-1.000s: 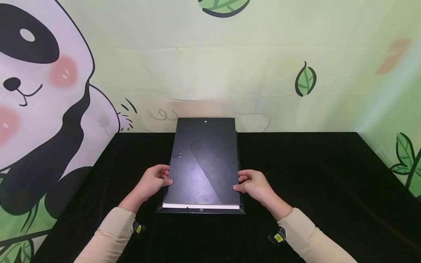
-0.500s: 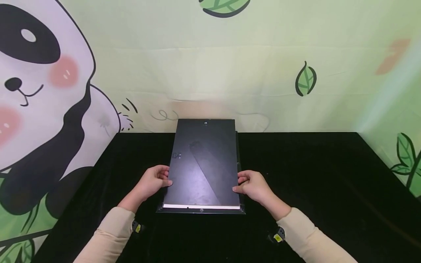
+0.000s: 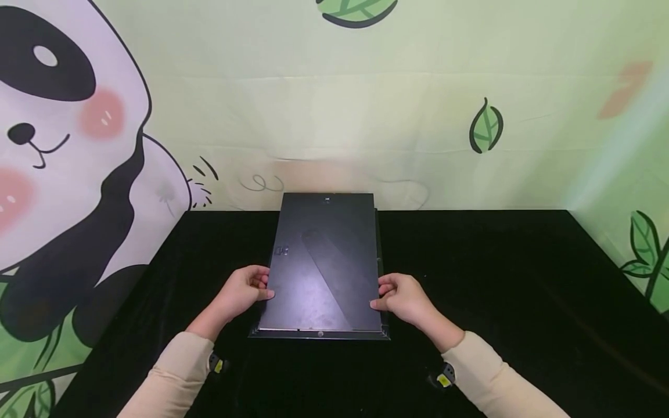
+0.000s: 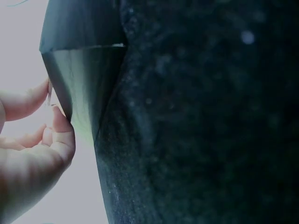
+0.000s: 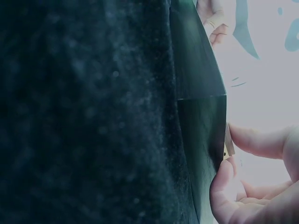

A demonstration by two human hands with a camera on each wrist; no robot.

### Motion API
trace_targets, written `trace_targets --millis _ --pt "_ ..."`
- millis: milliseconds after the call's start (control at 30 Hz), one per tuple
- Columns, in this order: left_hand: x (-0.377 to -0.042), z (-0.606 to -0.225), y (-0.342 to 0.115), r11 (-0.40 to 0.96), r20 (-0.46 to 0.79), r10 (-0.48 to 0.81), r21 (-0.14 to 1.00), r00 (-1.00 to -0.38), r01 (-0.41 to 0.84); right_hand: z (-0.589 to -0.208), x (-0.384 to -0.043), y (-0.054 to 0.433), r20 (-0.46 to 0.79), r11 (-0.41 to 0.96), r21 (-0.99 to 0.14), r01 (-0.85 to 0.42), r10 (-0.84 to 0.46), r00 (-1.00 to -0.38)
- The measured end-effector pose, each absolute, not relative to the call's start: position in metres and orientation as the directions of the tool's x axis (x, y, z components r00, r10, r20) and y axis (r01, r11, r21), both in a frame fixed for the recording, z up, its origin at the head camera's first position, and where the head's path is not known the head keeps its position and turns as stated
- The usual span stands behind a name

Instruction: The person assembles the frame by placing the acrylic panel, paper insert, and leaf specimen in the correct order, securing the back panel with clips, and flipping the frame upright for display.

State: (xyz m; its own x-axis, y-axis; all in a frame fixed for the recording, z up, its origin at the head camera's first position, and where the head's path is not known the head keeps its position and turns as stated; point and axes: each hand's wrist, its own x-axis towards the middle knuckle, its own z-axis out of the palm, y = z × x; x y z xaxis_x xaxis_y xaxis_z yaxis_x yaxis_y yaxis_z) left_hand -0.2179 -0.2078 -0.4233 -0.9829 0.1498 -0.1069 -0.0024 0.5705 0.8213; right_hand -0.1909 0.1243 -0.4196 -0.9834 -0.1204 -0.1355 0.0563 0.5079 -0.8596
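A black picture frame [image 3: 320, 335] lies on the table, and its black backing board [image 3: 326, 267] is over it. The board has a folded stand flap and small metal hangers at its far and left edges. My left hand [image 3: 241, 293] pinches the board's left edge, thumb on top. At the right edge, my right hand [image 3: 406, 297] pinches it likewise. Both wrist views show the frame's side wall [image 4: 84, 70] close up, with the left hand's fingers [image 4: 60, 130] by its rim and the right hand's thumb [image 5: 257, 142] on the board's edge. What lies under the board is hidden.
A black cloth covers the table [image 3: 496, 278]. Behind it hangs a pale green backdrop [image 3: 418, 116] painted with a panda [image 3: 57, 145] and leaves. Both wrists carry a small dark device with a yellow patch.
Both hands and the backing board have come down slightly, toward the frame's near side. The pale strip along the board's near edge has shrunk to a thin line.
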Motion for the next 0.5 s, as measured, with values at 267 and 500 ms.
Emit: trace_targets --millis 267,500 --pt "-0.2156 -0.4232 -0.2089 0.566 -0.107 0.167 0.824 -0.98 0.007 -0.4209 -0.1903 0.1236 -0.14 0.502 -0.863 0.057 -0.128 -0.982" --pt "-0.2153 -0.4245 -0.21 0.566 -0.111 0.174 0.824 -0.978 0.008 -0.4219 -0.1894 0.1238 -0.137 0.516 -0.855 0.05 -0.133 -0.982"
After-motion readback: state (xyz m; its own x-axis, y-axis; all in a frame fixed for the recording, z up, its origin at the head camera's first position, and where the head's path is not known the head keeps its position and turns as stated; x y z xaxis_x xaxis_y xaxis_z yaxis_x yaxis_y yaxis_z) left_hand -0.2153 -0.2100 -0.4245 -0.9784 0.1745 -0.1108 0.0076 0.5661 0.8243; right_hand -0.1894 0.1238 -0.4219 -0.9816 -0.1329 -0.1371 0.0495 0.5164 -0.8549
